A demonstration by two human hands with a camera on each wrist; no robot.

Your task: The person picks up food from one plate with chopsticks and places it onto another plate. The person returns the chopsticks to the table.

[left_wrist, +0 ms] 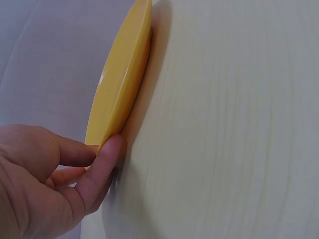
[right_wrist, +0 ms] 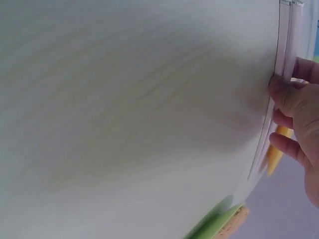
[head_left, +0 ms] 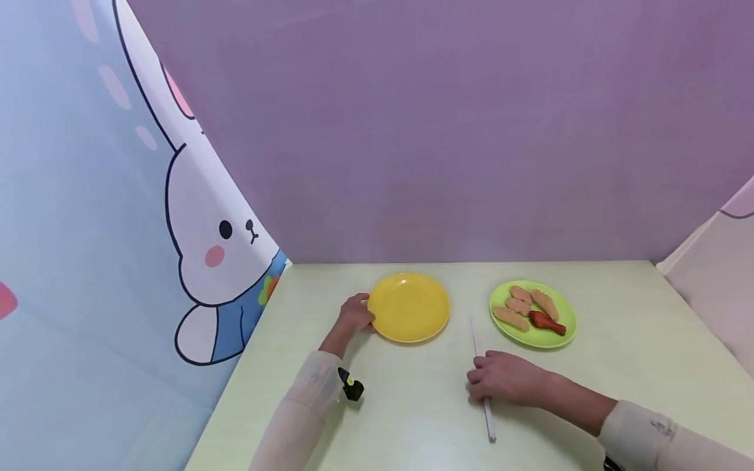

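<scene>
In the head view my left hand is at the left rim of a plain yellow plate. The left wrist view shows the thumb and fingers pinching the edge of the yellow plate. Right of the plate, my right hand grips a pair of slim pale chopsticks around their middle. Up close in the right wrist view, the chopsticks lie side by side with silvery ends, between the thumb and fingers of the right hand.
A green plate stands behind the right hand. On it are several tan food pieces and a reddish-brown drumstick. A purple backdrop rises behind the pale table. At left hangs a blue cloth with a rabbit print.
</scene>
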